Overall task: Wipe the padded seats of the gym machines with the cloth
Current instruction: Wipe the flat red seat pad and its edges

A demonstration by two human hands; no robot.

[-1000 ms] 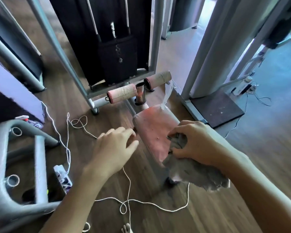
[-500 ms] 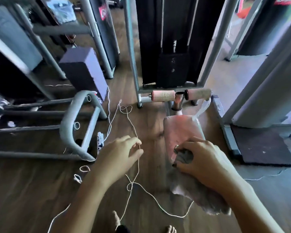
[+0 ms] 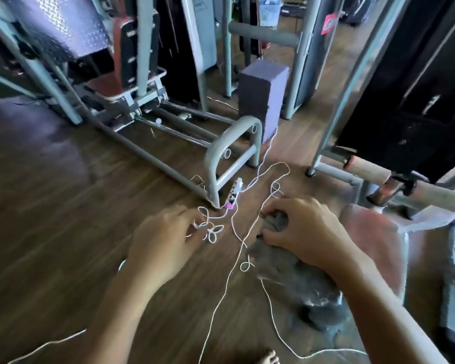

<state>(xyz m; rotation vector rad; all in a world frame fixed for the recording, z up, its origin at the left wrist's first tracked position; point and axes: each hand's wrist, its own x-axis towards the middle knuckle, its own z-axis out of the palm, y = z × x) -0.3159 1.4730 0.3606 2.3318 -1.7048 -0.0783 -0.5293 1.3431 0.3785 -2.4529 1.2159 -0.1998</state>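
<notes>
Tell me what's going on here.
A person is cleaning gym machines. Their right hand grips a bunched grey cloth, which hangs over the wooden floor beside the red padded seat, not on it. The left hand hovers open above loops of white cord, holding nothing.

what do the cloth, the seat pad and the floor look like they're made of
Cloth: soft grey fabric, probably; it hangs limp and crumpled from the right hand.
Seat pad: likely vinyl over foam, faded red with a dull, worn surface.
Floor: brown planks with grain lines and slight sheen, wood or laminate.
</notes>
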